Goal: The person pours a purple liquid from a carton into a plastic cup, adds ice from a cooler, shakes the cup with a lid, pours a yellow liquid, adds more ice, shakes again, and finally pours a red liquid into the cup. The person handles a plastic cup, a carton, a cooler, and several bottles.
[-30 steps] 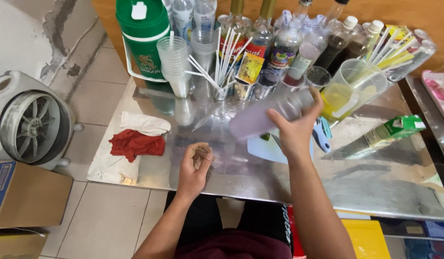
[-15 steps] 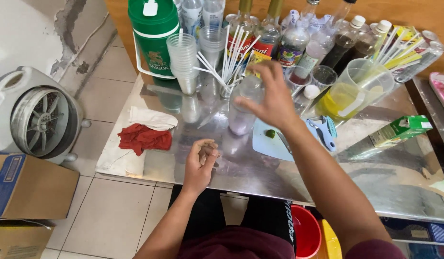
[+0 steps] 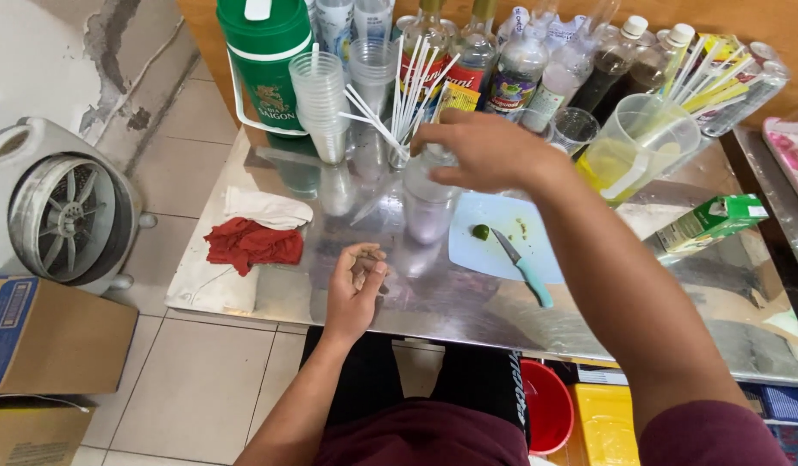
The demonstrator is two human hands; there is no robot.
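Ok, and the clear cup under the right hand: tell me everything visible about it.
The clear plastic cup stands upright on the shiny metal table, just left of the pale blue cutting board. It looks thin-walled and see-through, with a faint lilac tint low down; whether it holds liquid is unclear. The right hand covers its rim from above, fingers spread.

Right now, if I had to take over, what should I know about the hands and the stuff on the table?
Left hand: resting on the metal table, fingers curled; whether it holds anything I cannot tell.
Right hand: gripping the top of the clear plastic cup, which stands upright on the table.
Nearby: a cutting board with a lime piece and a small knife on it; straws and stacked cups behind.
Done: lime cut, cup set down.
Left: the cup looks empty; no straw in it.
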